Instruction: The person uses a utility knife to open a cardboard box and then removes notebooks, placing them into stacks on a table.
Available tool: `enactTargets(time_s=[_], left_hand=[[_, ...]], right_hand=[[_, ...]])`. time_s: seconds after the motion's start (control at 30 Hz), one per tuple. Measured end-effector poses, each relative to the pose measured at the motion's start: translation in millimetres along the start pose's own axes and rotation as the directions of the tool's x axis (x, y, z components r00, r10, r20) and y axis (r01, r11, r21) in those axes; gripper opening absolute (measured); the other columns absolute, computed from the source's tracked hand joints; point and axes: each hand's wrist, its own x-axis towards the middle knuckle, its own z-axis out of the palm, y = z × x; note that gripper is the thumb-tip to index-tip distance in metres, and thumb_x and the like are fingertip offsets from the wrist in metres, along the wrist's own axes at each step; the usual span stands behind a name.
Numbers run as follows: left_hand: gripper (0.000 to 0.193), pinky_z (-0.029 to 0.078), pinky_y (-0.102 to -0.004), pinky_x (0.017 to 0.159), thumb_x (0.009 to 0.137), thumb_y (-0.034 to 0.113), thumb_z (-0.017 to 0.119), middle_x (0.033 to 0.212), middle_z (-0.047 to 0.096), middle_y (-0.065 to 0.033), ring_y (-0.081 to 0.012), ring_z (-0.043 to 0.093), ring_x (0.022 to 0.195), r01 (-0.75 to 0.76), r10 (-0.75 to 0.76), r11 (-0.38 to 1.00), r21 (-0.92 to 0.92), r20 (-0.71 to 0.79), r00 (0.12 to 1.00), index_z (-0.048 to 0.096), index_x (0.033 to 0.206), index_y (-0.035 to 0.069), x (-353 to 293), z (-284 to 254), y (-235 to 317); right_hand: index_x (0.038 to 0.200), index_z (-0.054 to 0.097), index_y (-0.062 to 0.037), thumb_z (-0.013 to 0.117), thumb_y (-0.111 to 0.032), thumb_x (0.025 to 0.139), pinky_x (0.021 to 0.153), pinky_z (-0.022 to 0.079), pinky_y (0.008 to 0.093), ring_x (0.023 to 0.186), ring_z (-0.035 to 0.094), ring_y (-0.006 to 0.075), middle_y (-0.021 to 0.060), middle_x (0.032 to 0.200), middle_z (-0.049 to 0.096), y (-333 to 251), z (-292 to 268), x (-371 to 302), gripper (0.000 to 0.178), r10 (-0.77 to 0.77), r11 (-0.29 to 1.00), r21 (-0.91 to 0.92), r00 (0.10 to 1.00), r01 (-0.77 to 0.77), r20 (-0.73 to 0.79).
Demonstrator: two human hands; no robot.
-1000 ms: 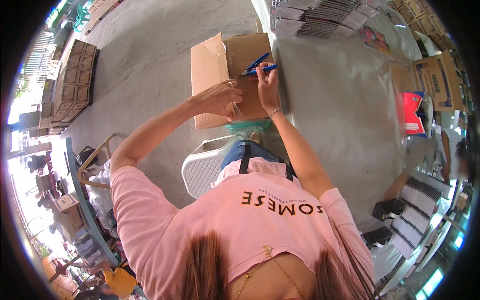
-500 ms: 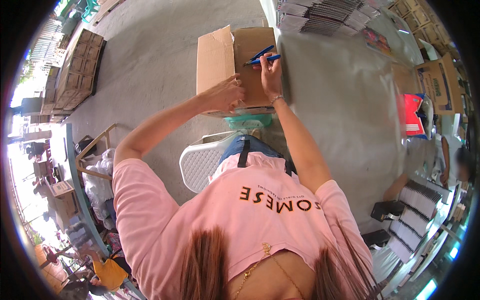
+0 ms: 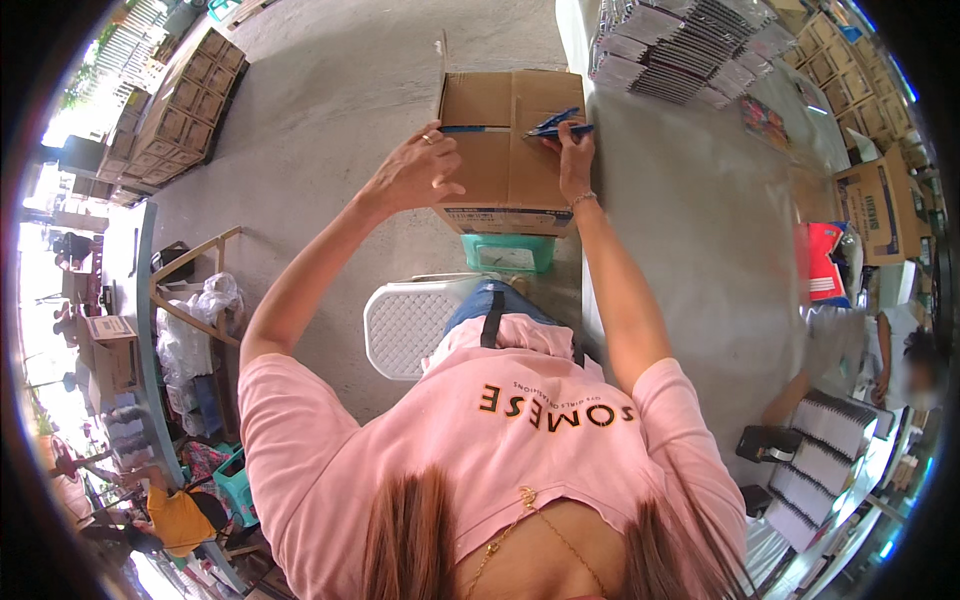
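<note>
A brown cardboard box (image 3: 485, 180) sits in front of me on a small green stool (image 3: 507, 254). Its left flap (image 3: 441, 85) stands up, seen nearly edge-on, while inner flaps cover the top. A thin blue and white strip (image 3: 478, 129) shows between them. At the left edge, my left hand (image 3: 415, 168) has its bent fingers over the raised flap and its thumb toward the inside. My right hand (image 3: 575, 165) is closed round blue-handled pliers (image 3: 556, 125) above the box's right half; the fingers partly cover the handles.
A white stool (image 3: 405, 330) stands just left of my legs. Right of the box is a long grey surface (image 3: 680, 260), with stacked spiral-bound books (image 3: 675, 50) at its far end. Stacked cartons (image 3: 185, 110) are at far left. A person (image 3: 905, 350) is at the right.
The left flap has swung up and left from lying over the box, with my left hand moving left along with it. The right hand keeps the pliers, slightly lower and farther right.
</note>
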Motion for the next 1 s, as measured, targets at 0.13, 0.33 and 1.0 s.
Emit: enactTargets(time_s=[0.13,0.33,1.0], left_hand=[[0.033,0.043,-0.0429,0.096,0.076,0.034,0.071,0.088,0.063,-0.0102,-0.028,0.06,0.091,0.397,-0.412,0.899,-0.185,-0.05,0.91,0.064,0.077,0.002,-24.5,-9.1,-13.4],[0.055,0.045,-0.0432,0.093,0.078,0.056,0.064,0.1,0.065,-0.0146,-0.0305,0.061,0.101,0.636,-0.634,0.772,-0.017,0.067,0.771,0.066,0.094,0.004,-47.3,45.2,-60.2],[0.051,0.047,-0.0373,0.086,0.092,0.05,0.051,0.11,0.056,-0.0164,-0.0248,0.057,0.099,0.468,-0.581,-0.306,-0.829,0.552,0.598,0.061,0.108,0.002,65.3,117.5,71.7]], right_hand=[[0.101,0.05,-0.0063,0.061,-0.02,0.093,0.066,0.056,0.0246,0.078,0.062,0.0151,0.0037,0.089,0.059,-13.2,-37.6,-31.7,0.019,0.065,0.978,0.204,0.992,-0.042,-0.107],[0.101,0.05,-0.0079,0.063,-0.03,0.091,0.066,0.054,0.0252,0.069,0.061,0.0149,0.0044,0.083,0.059,-65.0,-96.8,-68.7,0.028,0.025,0.992,0.128,0.984,-0.003,-0.176],[0.105,0.054,-0.007,0.049,-0.015,0.096,0.088,0.037,0.0413,0.099,0.053,0.03,0.0105,0.1,0.058,-49.1,-66.2,-118.2,0.014,-0.211,0.41,-0.842,0.935,0.35,0.286]])
